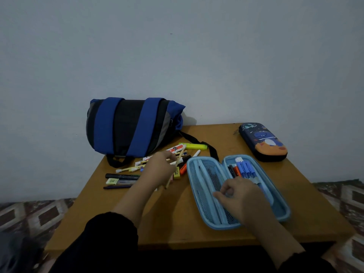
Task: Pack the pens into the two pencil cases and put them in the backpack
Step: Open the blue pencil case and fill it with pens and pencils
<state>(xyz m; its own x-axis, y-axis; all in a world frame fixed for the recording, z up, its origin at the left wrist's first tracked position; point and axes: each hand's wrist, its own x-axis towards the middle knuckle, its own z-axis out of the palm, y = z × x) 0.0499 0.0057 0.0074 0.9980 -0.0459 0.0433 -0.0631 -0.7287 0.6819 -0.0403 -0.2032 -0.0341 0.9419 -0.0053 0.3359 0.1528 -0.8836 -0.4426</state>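
A light blue pencil case [204,194] lies open on the wooden table [177,223], with several blue, red and black pens [241,168] in its right half. My right hand [236,196] rests on the case's middle, fingers curled at the inner flap. My left hand [159,170] holds a thin pale pencil [177,164] above the pile of loose pens and markers [128,174]. A second, dark blue case [264,141] with a space print lies closed at the far right. The blue and black backpack [130,125] lies at the table's back left.
A yellow highlighter [195,146] and a red-and-white box [174,149] lie near the backpack's black strap [208,148]. Small erasers [112,181] sit among the pens. The table stands against a pale wall, with patterned carpet [29,215] around it.
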